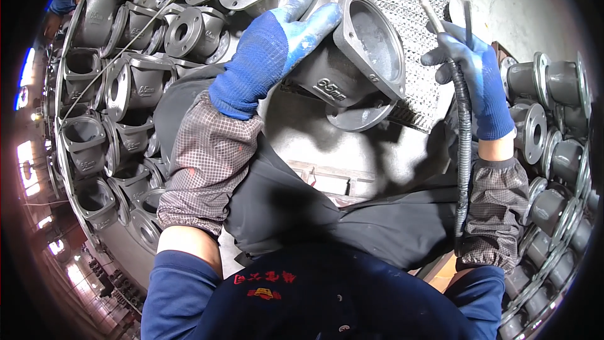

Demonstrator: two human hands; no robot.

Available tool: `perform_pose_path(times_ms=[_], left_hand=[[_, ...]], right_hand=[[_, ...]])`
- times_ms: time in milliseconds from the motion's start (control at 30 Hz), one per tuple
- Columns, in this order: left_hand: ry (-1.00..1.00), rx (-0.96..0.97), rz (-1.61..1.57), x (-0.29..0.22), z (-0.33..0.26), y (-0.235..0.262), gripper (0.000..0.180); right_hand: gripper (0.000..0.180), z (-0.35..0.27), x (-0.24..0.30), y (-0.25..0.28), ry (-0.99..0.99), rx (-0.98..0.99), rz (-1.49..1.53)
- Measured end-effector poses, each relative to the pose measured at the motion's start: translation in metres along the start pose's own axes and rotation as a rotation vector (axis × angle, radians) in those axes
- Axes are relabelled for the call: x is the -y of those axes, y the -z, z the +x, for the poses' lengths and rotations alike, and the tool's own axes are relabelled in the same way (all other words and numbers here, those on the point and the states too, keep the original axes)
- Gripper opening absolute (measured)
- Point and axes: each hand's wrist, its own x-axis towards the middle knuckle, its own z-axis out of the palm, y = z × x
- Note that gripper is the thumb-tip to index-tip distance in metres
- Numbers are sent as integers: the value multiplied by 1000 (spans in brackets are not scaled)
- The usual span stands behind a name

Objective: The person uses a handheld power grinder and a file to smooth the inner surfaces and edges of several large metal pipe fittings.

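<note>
- Flanged pipe casting [324, 75]: grey, hollow, between the knees of the person's dark trousers [283, 195], right at the near edge of the textured metal plate [412, 41]. Tilted, wide round mouth toward the upper right; raised lettering on the near wall. What bears its weight can't be made out.
- Left hand [277, 41]: blue glove, paler fingers. Digits long and parted, edge of the casting's left flange [319, 4] between them; has hold of the casting there. Grip force can't be told.
- Right hand [469, 69]: blue glove, dark grey fingertips. Fingers curled around a slim pencil-like tool [429, 12], pale tip pointing up and left, over the plate. Tool is apart from the casting.
- Black ribbed hose [462, 151]: runs from the right hand down along the inside of the right forearm.
- Checked oversleeves: one on the left forearm [207, 164], one on the right [497, 214]. Navy shirt [340, 289] with red print at the bottom.
- Left side: rows of similar grey castings [135, 82], packed close, some mouth up, some flange outward.
- Right side: more flanged castings [553, 151], stacked, bent by the lens rim.
- Pale floor [516, 0] at the upper right.
</note>
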Motion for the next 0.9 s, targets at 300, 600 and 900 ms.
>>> perform_pose_path(times_ms=[300, 600, 900], left_hand=[[376, -7, -496, -8, 9, -4, 44], [237, -34, -592, -10, -1, -3, 42], [700, -40, -1039, -1, 6, -20, 49]], right_hand=[[32, -38, 27, -71, 180, -8, 402], [29, -44, 17, -159, 296, -175, 287], [53, -56, 10, -138, -88, 383, 942]])
